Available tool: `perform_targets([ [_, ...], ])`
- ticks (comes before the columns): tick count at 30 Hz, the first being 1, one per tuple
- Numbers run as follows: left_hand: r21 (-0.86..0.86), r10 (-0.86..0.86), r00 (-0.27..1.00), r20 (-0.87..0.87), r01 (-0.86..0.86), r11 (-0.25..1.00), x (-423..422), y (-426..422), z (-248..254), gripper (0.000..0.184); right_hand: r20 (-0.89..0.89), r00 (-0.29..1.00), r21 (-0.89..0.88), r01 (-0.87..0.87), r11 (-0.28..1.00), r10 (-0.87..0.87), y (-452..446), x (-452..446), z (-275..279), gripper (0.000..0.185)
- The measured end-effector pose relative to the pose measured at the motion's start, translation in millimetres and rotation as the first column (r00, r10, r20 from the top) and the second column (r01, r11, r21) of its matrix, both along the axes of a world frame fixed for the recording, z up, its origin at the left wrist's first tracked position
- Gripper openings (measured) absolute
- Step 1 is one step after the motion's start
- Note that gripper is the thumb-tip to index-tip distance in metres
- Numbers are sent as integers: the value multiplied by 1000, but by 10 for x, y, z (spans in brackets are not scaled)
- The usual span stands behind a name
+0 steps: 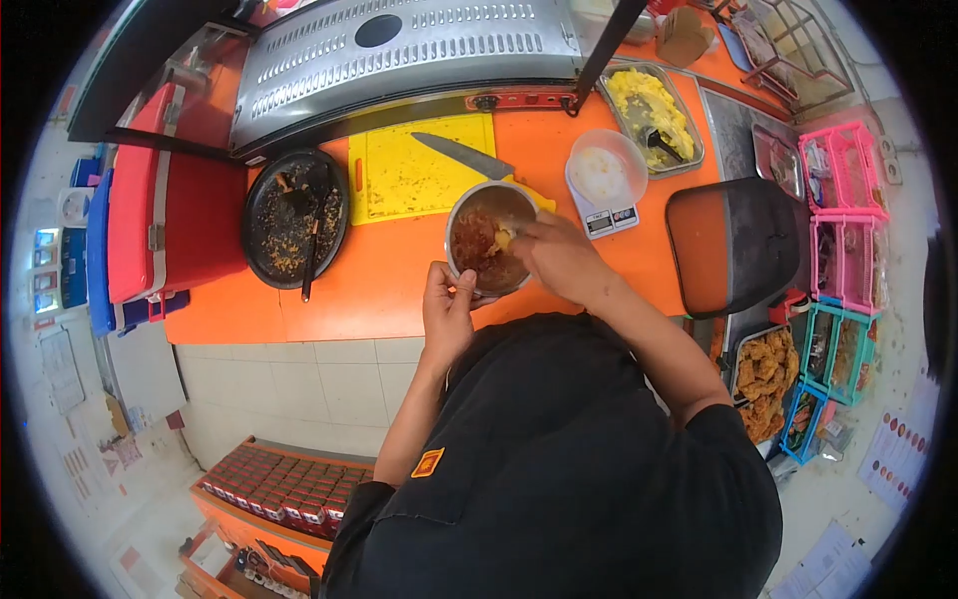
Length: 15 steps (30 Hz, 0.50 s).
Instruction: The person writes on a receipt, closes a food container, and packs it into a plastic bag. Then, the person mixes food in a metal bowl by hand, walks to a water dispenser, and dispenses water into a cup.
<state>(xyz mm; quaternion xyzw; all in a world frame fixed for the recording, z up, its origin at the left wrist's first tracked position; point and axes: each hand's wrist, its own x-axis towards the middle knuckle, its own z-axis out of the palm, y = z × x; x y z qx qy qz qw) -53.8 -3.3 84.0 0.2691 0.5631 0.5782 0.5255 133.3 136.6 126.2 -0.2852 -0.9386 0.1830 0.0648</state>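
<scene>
A metal bowl holding a reddish-brown sauce is at the front edge of the orange table. My left hand grips its lower left side, thumb over the rim. My right hand reaches over the right rim with its fingers closed; what they hold is hidden. A small pale-yellow lump shows in the sauce by those fingertips. Just behind the bowl, a large knife lies across a yellow cutting board, its handle end partly hidden by the bowl.
To the left sit a dark round pan with crumbs and a utensil, and a red cooler box. A plastic tub rests on a digital scale. Beyond are a tray of yellow food and a black-rimmed tray.
</scene>
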Motion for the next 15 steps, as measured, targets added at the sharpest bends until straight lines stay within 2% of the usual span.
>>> perform_targets([
  [2,-7,-10,1000,1,10,1000,19,12,70,24,-20,999,-64,-45,997,44,-64,-20,-33,21],
  [4,10,-37,999,10,37,999,56,23,120,23,-27,997,141,-72,987,76,-120,-52,-152,20],
  [5,11,-38,999,13,38,999,74,24,112,23,-24,997,143,-71,987,75,-105,-48,-191,20],
  [7,21,-38,998,43,37,999,91,9,98,23,229,973,286,-82,955,15,-33,-111,-159,19],
  [10,22,-33,999,29,33,999,111,-2,131,23,242,970,364,-116,924,26,-8,-144,-158,18],
  [13,34,-16,999,39,15,999,120,5,102,24,169,985,325,-77,943,22,-78,-128,-243,21],
  [15,34,-13,1000,27,12,999,107,13,103,24,203,978,294,-100,951,40,-80,-107,-261,20],
])
